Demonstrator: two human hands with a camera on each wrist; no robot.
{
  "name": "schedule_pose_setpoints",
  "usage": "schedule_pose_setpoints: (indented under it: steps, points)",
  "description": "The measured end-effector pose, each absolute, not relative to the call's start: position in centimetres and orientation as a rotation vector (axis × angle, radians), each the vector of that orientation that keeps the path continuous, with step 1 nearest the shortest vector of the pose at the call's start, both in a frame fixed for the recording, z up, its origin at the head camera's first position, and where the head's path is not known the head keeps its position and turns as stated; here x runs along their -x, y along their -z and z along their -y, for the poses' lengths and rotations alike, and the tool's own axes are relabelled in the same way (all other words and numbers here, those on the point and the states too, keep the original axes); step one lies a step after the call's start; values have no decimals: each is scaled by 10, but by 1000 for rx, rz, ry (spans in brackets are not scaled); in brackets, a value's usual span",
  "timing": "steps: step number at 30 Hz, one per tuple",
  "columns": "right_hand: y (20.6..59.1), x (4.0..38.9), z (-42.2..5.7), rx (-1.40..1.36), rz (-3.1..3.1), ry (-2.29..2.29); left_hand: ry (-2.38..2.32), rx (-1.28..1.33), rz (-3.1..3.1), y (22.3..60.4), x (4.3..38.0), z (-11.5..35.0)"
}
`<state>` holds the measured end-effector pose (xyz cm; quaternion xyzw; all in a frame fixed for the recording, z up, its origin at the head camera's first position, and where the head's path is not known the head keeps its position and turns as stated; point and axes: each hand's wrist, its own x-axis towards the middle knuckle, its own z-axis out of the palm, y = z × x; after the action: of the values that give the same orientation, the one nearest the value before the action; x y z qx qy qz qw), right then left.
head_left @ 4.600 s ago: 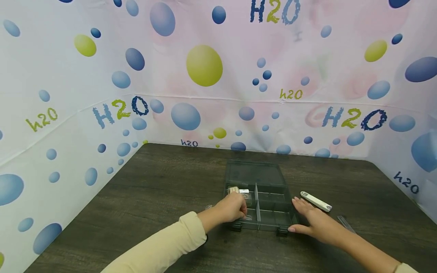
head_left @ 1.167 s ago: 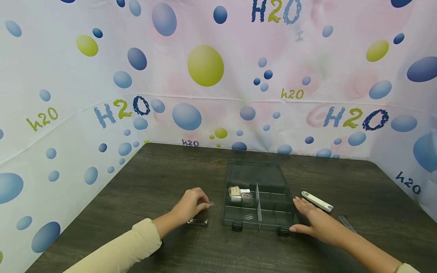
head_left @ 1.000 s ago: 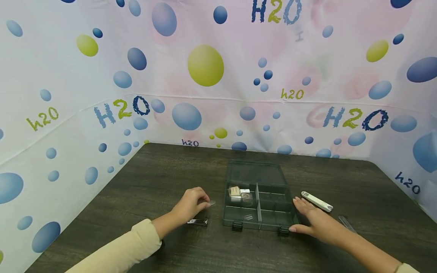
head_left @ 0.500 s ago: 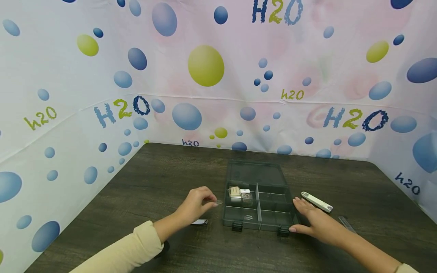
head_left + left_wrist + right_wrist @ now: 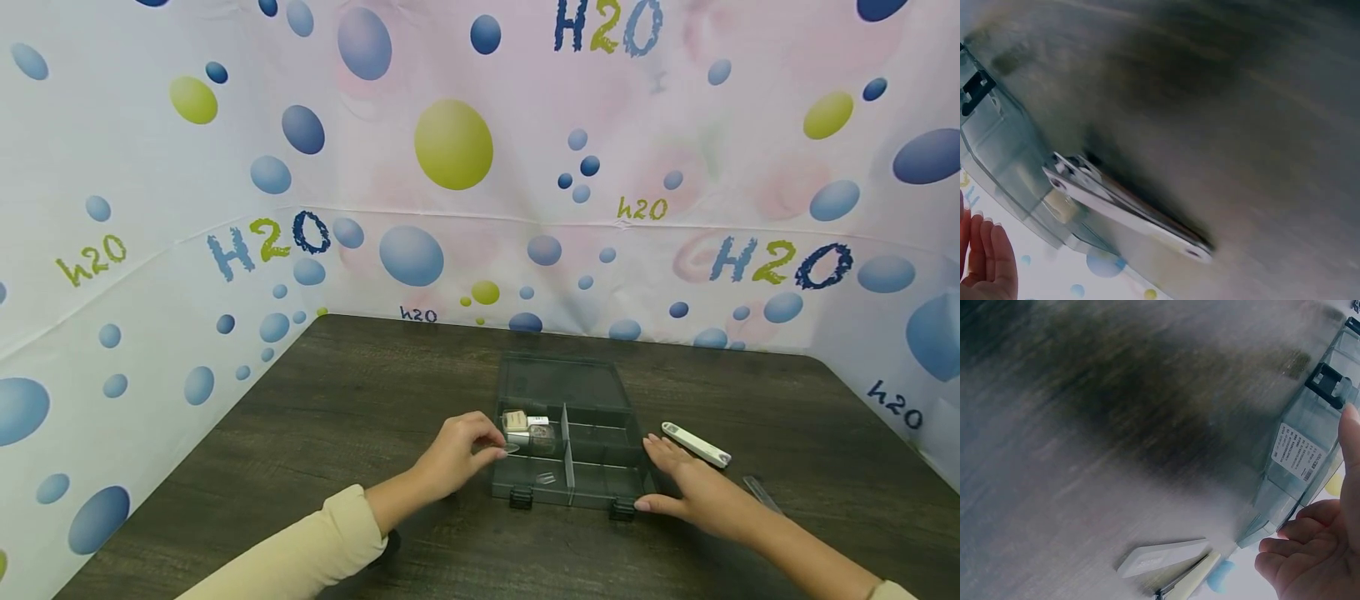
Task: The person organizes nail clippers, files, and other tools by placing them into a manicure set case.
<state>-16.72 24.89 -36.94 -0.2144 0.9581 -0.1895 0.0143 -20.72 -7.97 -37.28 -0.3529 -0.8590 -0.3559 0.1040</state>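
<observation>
My left hand (image 5: 463, 454) pinches a small clear plastic piece (image 5: 512, 448) between thumb and fingertips, over the left wall of an open, dark translucent organizer box (image 5: 567, 502). Which kind of piece it is I cannot tell. Against the box's right side rests my right hand (image 5: 693, 492), fingers extended, thumb near the front right latch (image 5: 622, 507). In the back left compartment sit a cream square item (image 5: 514, 420) and a clear round-looking container (image 5: 542, 438). Small clear pieces (image 5: 545, 477) lie in the front left compartment.
A metal nail clipper (image 5: 1129, 209) lies on the table left of the box, hidden by my left arm in the head view. Right of the box are a long white clipper-like tool (image 5: 696, 444) and a clear strip (image 5: 762, 493). The box lid (image 5: 558, 382) lies folded back.
My left hand went from the front left compartment to the table on the left, then came back rightward to the box with the clear piece. My right hand stays put.
</observation>
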Motion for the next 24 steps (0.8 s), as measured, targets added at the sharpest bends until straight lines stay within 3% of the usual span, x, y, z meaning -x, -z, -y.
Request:
schedule_pose_setpoints:
  steps: [13, 24]
  points:
    - [369, 167, -250, 665, -2981, 592, 909, 1190, 2644, 371, 215, 59]
    - [368, 167, -249, 671, -2980, 593, 273, 1404, 2803, 362, 226, 46]
